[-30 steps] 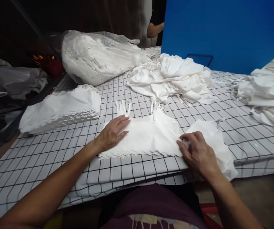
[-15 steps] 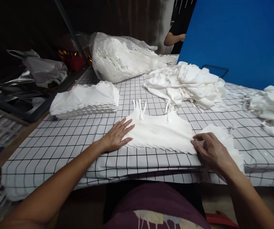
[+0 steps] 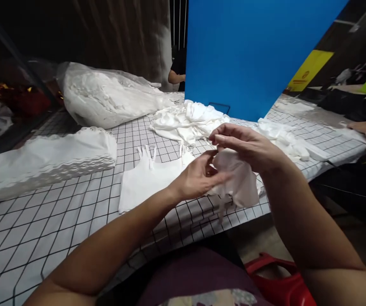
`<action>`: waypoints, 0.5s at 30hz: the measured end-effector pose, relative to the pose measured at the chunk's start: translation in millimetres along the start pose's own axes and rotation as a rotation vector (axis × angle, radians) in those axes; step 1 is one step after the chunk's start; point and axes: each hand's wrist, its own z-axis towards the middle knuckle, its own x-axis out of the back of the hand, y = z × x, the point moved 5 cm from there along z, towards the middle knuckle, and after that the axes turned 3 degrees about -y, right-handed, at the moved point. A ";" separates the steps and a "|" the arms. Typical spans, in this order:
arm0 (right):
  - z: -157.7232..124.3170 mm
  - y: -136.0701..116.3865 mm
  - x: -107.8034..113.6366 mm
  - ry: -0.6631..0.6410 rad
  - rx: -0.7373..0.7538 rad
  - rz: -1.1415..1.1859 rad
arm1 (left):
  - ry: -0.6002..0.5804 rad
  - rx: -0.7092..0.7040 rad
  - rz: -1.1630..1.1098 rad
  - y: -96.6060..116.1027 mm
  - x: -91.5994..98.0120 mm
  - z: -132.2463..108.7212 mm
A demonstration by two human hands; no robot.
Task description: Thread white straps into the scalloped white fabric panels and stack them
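Note:
A white camisole (image 3: 236, 182) hangs crumpled and slightly blurred from my right hand (image 3: 253, 146), whose fingers and thumb pinch its upper part above the table's front edge. My left hand (image 3: 195, 178) is beside it, fingers and thumb apart, the thumb crossing in front of the cloth; whether it touches is hard to see. Under and behind my left forearm, another white camisole (image 3: 147, 180) lies flat with its straps pointing away from me. My left hand and wrist cover part of that one.
A neat stack of white garments (image 3: 52, 157) sits on the checked tablecloth (image 3: 74, 216) at left. Behind are a plastic bag of white garments (image 3: 106, 93), a loose white heap (image 3: 192, 121) and a blue panel (image 3: 234, 55). More white cloth (image 3: 281, 138) lies right. Other people's arms show behind and at far right.
My view has turned right. Both hands have left the flat camisole; my right hand has lifted another white one, and my left hand has come across to it.

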 end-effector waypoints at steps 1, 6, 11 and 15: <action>3.1 1.2 2.2 0.003 0.009 0.004 | 0.018 0.045 -0.065 -4.7 -0.2 3.3; 4.9 33.2 7.9 -0.211 -0.045 -0.009 | 0.149 0.171 -0.155 -9.3 33.8 -12.7; 3.5 78.8 15.3 -0.301 -0.097 -0.137 | 0.442 0.181 -0.214 3.9 92.1 -47.7; 9.9 104.9 31.3 -0.166 -0.115 -0.198 | 0.590 0.253 -0.369 -10.6 127.0 -67.2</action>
